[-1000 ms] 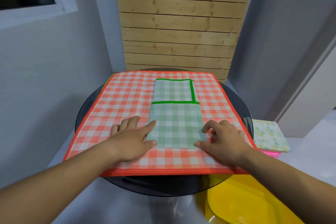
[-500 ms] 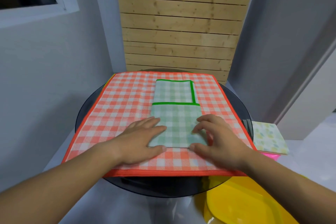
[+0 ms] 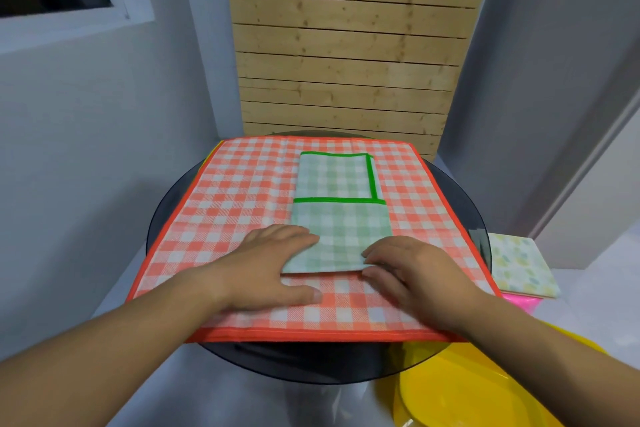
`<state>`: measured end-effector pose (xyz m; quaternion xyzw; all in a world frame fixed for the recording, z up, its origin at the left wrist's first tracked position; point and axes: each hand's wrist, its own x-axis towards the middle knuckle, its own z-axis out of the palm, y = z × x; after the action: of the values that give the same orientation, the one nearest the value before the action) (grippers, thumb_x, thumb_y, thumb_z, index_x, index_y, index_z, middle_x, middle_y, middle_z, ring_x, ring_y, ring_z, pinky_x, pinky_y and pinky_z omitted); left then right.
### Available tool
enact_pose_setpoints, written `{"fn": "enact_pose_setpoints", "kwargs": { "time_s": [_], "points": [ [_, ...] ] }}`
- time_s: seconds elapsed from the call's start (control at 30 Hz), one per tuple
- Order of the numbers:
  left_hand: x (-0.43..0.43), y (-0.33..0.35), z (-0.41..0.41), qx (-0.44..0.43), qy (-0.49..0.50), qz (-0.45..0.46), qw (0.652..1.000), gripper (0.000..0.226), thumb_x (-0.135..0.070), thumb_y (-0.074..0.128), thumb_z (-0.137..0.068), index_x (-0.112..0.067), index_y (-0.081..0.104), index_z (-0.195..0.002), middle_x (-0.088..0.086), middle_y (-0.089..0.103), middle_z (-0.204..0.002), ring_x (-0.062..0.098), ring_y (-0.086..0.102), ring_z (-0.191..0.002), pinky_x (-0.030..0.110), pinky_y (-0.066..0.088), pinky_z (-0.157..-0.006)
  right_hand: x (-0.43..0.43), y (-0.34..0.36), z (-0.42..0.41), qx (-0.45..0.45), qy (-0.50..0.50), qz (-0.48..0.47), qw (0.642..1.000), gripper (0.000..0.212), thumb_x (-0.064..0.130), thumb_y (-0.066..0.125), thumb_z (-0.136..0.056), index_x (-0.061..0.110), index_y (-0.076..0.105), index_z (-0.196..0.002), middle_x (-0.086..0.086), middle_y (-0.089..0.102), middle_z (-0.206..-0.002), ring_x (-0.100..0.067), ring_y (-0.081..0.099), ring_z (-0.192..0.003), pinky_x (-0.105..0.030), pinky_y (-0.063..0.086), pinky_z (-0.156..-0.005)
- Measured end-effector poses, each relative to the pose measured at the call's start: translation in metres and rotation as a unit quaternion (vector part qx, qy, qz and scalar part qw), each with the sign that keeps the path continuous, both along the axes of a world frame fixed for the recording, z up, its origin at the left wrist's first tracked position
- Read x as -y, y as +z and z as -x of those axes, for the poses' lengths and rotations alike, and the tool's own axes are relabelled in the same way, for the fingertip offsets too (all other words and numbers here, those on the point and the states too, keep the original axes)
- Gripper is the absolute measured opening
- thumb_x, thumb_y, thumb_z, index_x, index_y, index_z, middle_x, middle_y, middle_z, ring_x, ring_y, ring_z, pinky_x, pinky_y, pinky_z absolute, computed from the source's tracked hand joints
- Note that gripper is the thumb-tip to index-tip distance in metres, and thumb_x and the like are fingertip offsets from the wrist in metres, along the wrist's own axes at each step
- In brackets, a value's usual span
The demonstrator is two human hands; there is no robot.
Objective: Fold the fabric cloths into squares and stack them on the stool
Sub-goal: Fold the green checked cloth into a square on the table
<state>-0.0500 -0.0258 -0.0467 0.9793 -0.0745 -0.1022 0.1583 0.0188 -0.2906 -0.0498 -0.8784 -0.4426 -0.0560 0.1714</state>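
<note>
A green checked cloth (image 3: 337,218), folded into a long strip with green trim, lies on a larger orange checked cloth (image 3: 235,204) spread over a round dark glass table (image 3: 460,184). My left hand (image 3: 270,267) lies flat over the strip's near left corner, fingers straight, thumb on the orange cloth. My right hand (image 3: 408,274) is at the near right corner, its curled fingers and thumb pinching the strip's near edge. Off to the right, a folded pale yellow patterned cloth (image 3: 519,263) sits on a pink stool (image 3: 519,302).
A yellow plastic seat or tub (image 3: 485,388) stands low at the bottom right, partly under the table's rim. A wooden slat panel (image 3: 346,55) and grey walls close in behind the table. A yellow edge (image 3: 210,157) peeks from under the orange cloth at the far left.
Both hands have slid inward onto the near corners of the green strip. My right fingers have closed on its near edge. The strip itself has stayed put.
</note>
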Motion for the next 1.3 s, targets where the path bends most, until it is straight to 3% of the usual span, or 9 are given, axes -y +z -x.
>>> {"fn": "enact_pose_setpoints", "kwargs": {
  "time_s": [0.23,0.43,0.6,0.77,0.83,0.93,1.1,1.2,1.3],
  "points": [
    [-0.01,0.008,-0.003,0.088,0.022,0.086,0.992,0.079,-0.066,0.074,-0.075,-0.042,0.044,-0.143,-0.028,0.045,-0.137,-0.002,0.043,-0.127,0.024,0.037,-0.109,0.003,0.029,-0.002,-0.028,0.023,-0.097,0.995,0.024,0.039,0.053,-0.098,0.023,0.07,-0.104,0.012,0.068,-0.106,-0.004,0.062,-0.098,-0.026,0.053,-0.082],
    [-0.012,0.007,-0.008,0.062,0.082,0.224,0.969,0.062,-0.057,0.08,-0.074,-0.054,0.051,-0.129,-0.034,0.06,-0.125,-0.012,0.055,-0.115,0.019,0.045,-0.1,-0.007,0.065,-0.006,-0.116,-0.02,-0.197,0.973,0.014,0.027,0.059,-0.096,0.025,0.073,-0.095,0.016,0.07,-0.094,-0.004,0.063,-0.092,-0.013,0.048,-0.075],
    [-0.005,0.005,-0.018,0.062,0.134,0.278,0.949,0.027,-0.041,0.07,-0.091,-0.051,0.059,-0.113,-0.031,0.069,-0.105,-0.013,0.063,-0.098,0.015,0.051,-0.088,-0.018,0.077,-0.02,-0.165,-0.066,-0.307,0.935,0.012,0.028,0.066,-0.092,0.023,0.073,-0.084,0.015,0.07,-0.086,-0.001,0.062,-0.082,-0.013,0.045,-0.069],
    [0.0,0.005,-0.03,0.063,0.193,0.356,0.912,0.016,-0.032,0.065,-0.097,-0.035,0.069,-0.112,-0.023,0.075,-0.097,-0.002,0.071,-0.086,0.017,0.054,-0.073,-0.025,0.063,-0.037,-0.267,-0.15,-0.413,0.858,0.031,0.044,0.071,-0.085,0.031,0.063,-0.112,0.009,0.065,-0.084,-0.005,0.061,-0.078,-0.022,0.048,-0.07],
    [-0.001,0.004,-0.035,0.062,0.204,0.372,0.904,0.02,-0.031,0.067,-0.096,-0.028,0.072,-0.115,-0.019,0.076,-0.098,0.002,0.073,-0.088,0.02,0.057,-0.075,-0.025,0.052,-0.041,-0.33,-0.15,-0.397,0.843,0.038,0.041,0.07,-0.087,0.027,0.057,-0.12,0.007,0.074,-0.095,-0.007,0.07,-0.089,-0.025,0.053,-0.076],
    [-0.001,0.003,-0.043,0.062,0.221,0.375,0.898,0.021,-0.03,0.069,-0.094,-0.024,0.073,-0.114,-0.014,0.077,-0.099,0.006,0.074,-0.088,0.031,0.06,-0.084,-0.026,0.037,-0.043,-0.318,-0.198,-0.287,0.881,0.037,0.036,0.067,-0.091,0.026,0.053,-0.124,0.008,0.071,-0.106,-0.007,0.069,-0.091,-0.015,0.051,-0.064],
    [0.001,0.0,-0.051,0.102,0.243,0.318,0.911,0.025,-0.037,0.07,-0.092,-0.027,0.069,-0.115,-0.014,0.075,-0.097,0.004,0.072,-0.082,0.02,0.056,-0.068,-0.027,0.022,-0.046,-0.289,-0.23,-0.172,0.913,0.044,0.035,0.062,-0.094,0.027,0.042,-0.132,0.009,0.062,-0.105,-0.008,0.063,-0.084,-0.019,0.048,-0.059],
    [0.005,0.001,-0.053,0.125,0.254,0.289,0.915,0.03,-0.038,0.07,-0.092,-0.027,0.059,-0.118,-0.016,0.066,-0.092,0.004,0.065,-0.081,0.02,0.05,-0.064,-0.03,0.016,-0.047,-0.265,-0.226,-0.152,0.925,0.065,0.032,0.062,-0.095,0.03,0.024,-0.147,0.011,0.057,-0.108,-0.015,0.065,-0.094,-0.027,0.055,-0.073],
    [0.009,0.0,-0.054,0.121,0.268,0.282,0.913,0.046,-0.039,0.073,-0.089,-0.028,0.048,-0.127,-0.016,0.064,-0.11,0.006,0.066,-0.093,0.029,0.057,-0.075,-0.033,0.013,-0.05,-0.241,-0.228,-0.106,0.937,0.074,0.035,0.063,-0.094,0.036,0.015,-0.151,0.007,0.051,-0.126,-0.022,0.06,-0.109,-0.034,0.052,-0.088]
  ]
}}
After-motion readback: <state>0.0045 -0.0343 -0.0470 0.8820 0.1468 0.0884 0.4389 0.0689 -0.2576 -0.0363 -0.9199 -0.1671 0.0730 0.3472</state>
